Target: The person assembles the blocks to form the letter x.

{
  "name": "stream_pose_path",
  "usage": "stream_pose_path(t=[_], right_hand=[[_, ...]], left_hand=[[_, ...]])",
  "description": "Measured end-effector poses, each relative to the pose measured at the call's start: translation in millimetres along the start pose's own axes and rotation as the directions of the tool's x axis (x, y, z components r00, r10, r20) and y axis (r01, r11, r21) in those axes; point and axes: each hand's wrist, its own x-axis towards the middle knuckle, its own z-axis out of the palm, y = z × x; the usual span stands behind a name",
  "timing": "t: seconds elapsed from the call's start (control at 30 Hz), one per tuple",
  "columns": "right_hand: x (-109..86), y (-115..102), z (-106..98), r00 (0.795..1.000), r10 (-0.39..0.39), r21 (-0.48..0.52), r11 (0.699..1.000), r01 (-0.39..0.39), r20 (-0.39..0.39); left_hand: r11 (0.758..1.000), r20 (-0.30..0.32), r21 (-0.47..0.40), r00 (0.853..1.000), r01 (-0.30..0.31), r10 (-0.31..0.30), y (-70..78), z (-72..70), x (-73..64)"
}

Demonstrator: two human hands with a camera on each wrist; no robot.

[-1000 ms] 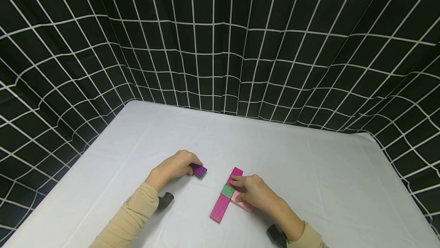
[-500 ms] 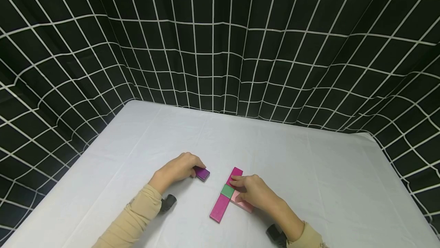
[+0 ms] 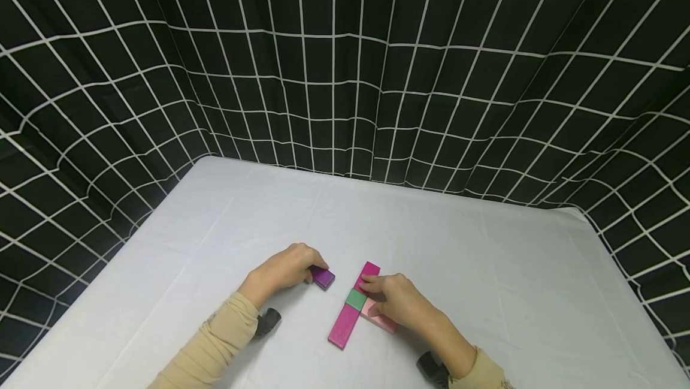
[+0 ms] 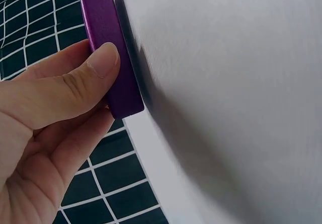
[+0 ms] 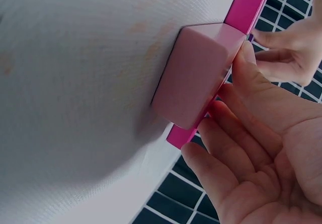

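My left hand (image 3: pixel 288 266) pinches a purple block (image 3: pixel 323 278), thumb laid across its face and fingers behind, as the left wrist view shows. The block is held low at the table, left of a group of blocks. In that group a green square block (image 3: pixel 356 299) sits between a far magenta block (image 3: pixel 371 269) and a near magenta block (image 3: pixel 343 327) in one line. A light pink block (image 5: pixel 191 73) branches off to the right from the green one. My right hand (image 3: pixel 401 302) rests fingertips on the far magenta block and thumb on the pink block.
White cloth covers the table (image 3: pixel 474 269). A black curtain (image 3: pixel 345 65) with a white grid surrounds its back and sides. Black wrist-camera mounts (image 3: pixel 266 322) sit under both wrists, close over the cloth.
My left hand has slid to the right and slightly nearer with the purple block, narrowing the gap to the other blocks. The right hand and the grouped blocks stay in place.
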Motion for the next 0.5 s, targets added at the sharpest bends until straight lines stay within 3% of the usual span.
stream_pose_path(t=[0.5], right_hand=[[0.2,0.0,1.1,1.0,0.014,0.001,1.0,-0.014,-0.004]], left_hand=[[0.999,0.009,0.017,0.999,-0.048,0.048,6.1,4.4,5.0]])
